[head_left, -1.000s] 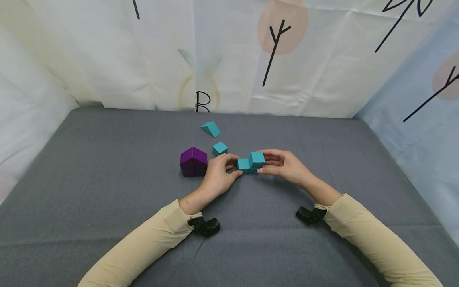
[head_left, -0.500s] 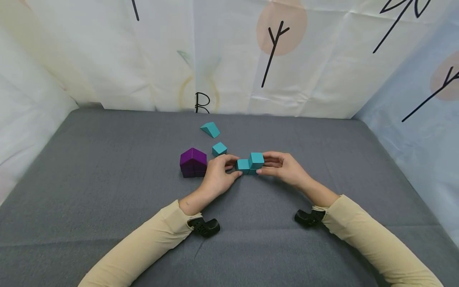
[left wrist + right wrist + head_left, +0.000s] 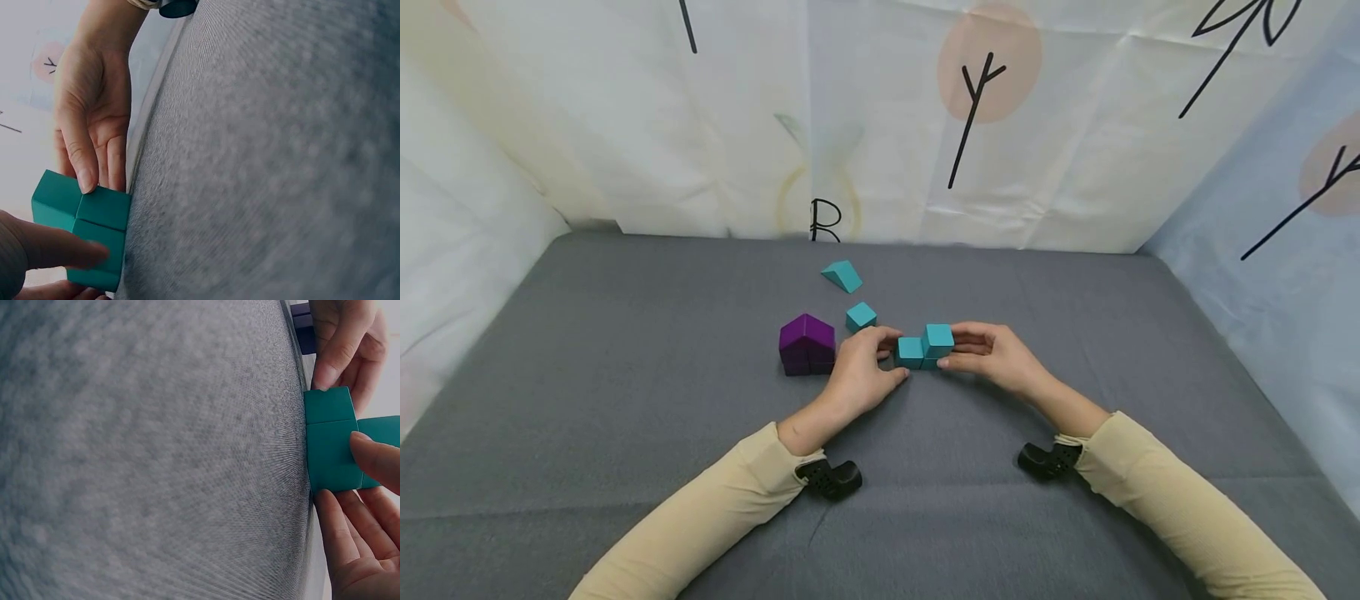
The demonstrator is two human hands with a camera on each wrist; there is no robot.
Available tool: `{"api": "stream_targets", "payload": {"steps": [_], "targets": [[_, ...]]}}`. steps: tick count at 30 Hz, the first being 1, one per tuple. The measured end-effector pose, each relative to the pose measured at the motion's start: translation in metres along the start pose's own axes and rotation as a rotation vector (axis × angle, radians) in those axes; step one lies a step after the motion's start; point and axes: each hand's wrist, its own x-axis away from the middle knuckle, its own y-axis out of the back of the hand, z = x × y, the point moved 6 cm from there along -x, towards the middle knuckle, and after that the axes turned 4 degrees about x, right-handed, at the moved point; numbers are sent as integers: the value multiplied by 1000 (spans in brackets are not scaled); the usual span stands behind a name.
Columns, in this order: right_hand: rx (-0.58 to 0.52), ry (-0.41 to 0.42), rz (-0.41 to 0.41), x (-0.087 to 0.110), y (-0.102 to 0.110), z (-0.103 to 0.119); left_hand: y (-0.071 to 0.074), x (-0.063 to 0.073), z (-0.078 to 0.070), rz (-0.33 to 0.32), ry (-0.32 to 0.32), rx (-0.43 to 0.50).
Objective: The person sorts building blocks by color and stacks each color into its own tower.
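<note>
In the head view, a teal cube (image 3: 937, 340) sits on a low teal base, beside another teal cube (image 3: 910, 352). My right hand (image 3: 1000, 360) holds this stack from the right, its thumb on the near face and its fingers behind. At the left end is my left hand (image 3: 863, 368), its thumb and fingers spread slightly wider than the cube there. The left wrist view shows the left thumb (image 3: 69, 250) blurred in front of the teal blocks (image 3: 103, 208). In the right wrist view, the left thumb tip is right by the block edge; contact is hard to tell.
A purple house-shaped stack of blocks (image 3: 807, 343) stands just left of my left hand. Behind that hand lie a loose teal cube (image 3: 861, 316) and, farther back, a teal triangular block (image 3: 842, 276). Grey cloth (image 3: 700, 467) covers the table, with printed fabric walls (image 3: 880, 125) around it.
My left thumb has drawn slightly away from the near face of the left cube. The right hand and the blocks stay in place; the head view has tilted up slightly.
</note>
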Motion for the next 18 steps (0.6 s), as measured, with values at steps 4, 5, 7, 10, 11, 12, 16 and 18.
{"api": "stream_targets", "payload": {"steps": [4,5,7,10,11,12,16,18], "targets": [[10,-4,-4,0,0,-1,1,3,-4,-3,-43,-11],[15,-7,-7,0,0,-1,2,3,-5,-13,-65,-17],[23,-13,-12,0,1,-2,3,4,-7,-41,-113,-31],[37,-13,-16,-1,1,-2,5,5,-13,-102,-177,-69],[42,-12,-18,-1,2,-2,6,5,-15,-123,-190,-84],[44,-9,-18,-1,2,-2,6,5,-16,-141,-197,-97],[41,2,-17,-1,2,-1,7,4,-20,-198,-203,-108],[35,4,-17,-1,1,-2,7,2,-20,-220,-199,-93]]}}
